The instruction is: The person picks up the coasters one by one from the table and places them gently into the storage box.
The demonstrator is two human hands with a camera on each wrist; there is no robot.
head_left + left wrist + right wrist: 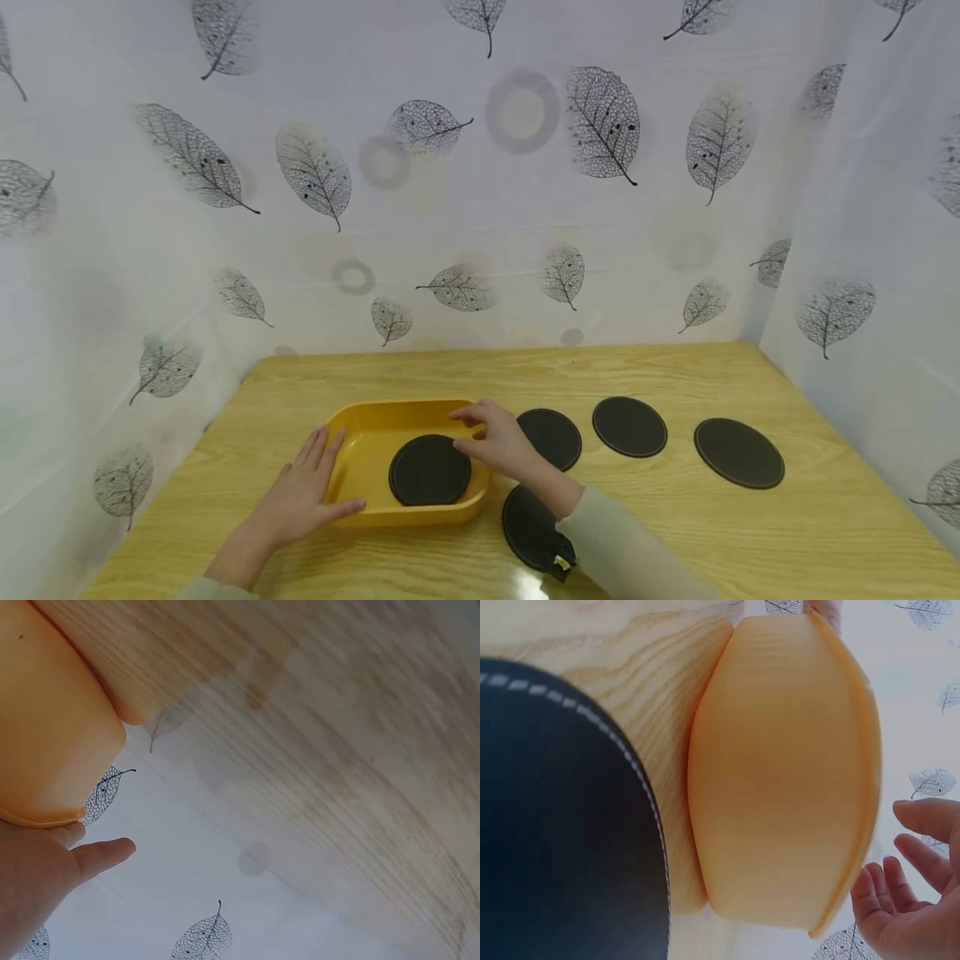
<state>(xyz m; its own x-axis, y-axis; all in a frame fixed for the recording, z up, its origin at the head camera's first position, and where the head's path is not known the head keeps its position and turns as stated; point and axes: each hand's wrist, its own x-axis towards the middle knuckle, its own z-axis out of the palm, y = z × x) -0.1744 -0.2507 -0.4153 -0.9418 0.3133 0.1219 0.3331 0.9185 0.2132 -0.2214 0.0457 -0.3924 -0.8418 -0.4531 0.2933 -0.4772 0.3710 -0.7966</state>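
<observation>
A yellow plastic basin [367,479] stands on the table, with a round black coaster [430,471] lying inside toward its right. My left hand [300,483] rests along the basin's left end, fingers fairly straight and thumb over the near rim. In the left wrist view, that hand [45,874] touches the basin's edge [60,705]. Over the basin's right end, my right hand [495,437] hovers with bent fingers and thumb apart, nothing between them. The right wrist view shows this hand [922,889] beside the basin's rim [870,750].
Right of the basin lie several more round black coasters, including a near one [532,525] with a small yellow-marked tab, one [551,437] partly behind my right hand, one [630,427] further right and one [738,452] at far right. A leaf-patterned curtain [480,208] surrounds the wooden table [675,533].
</observation>
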